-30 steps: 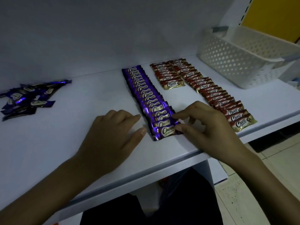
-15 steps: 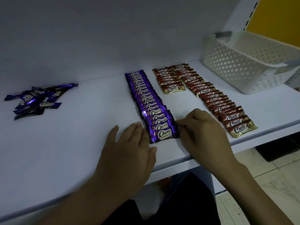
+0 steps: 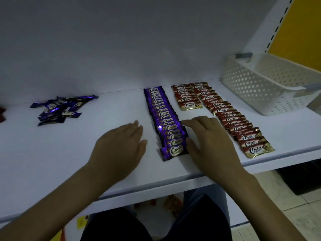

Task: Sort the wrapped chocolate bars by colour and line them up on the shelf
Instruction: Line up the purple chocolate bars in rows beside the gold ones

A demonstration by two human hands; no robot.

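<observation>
A row of purple bars runs from the back wall to the front of the white shelf. Right of it lie a short row of red bars and a long row of red bars. A loose pile of purple bars sits at the far left. My left hand lies flat on the shelf just left of the purple row, fingers straight, a small gap from it. My right hand rests against the row's right edge, fingertips touching the wrappers.
A white perforated basket stands at the back right of the shelf. Something red shows at the far left edge. The shelf's front edge runs just under my wrists, with tiled floor below at right.
My left hand has slid away from the front purple bar, up and to the left. My right hand has moved further along the row's right side. The view has tilted slightly.
</observation>
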